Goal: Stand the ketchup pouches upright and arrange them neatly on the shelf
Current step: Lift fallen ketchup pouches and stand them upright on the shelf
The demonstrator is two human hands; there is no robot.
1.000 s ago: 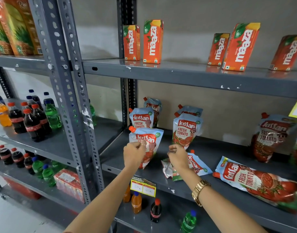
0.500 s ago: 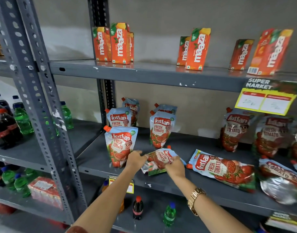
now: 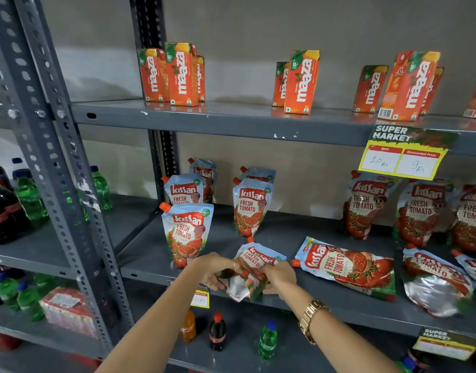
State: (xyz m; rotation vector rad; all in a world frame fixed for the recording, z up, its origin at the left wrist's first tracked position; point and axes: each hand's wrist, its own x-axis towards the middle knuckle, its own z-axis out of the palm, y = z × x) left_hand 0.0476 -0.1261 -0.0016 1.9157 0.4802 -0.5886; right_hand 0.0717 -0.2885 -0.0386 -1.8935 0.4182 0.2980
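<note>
Where both hands, left hand (image 3: 216, 267) and right hand (image 3: 278, 275), pinch a tilted pouch (image 3: 254, 267), its base is blurred. An upright pouch (image 3: 187, 232) stands just left; a flat pouch (image 3: 347, 265) lies right on the shelf (image 3: 285, 232).

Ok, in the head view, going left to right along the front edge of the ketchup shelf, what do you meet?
Upright pouch → left hand → small pouch gripped by both hands → right hand → large pouch lying flat → flat pouch.

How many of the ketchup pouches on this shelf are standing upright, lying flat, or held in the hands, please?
Upright pouches: 8
Pouches lying flat: 3
Held pouch, between left hand and right hand: 1
Total: 12 in view; the right edge cuts some off.
</note>
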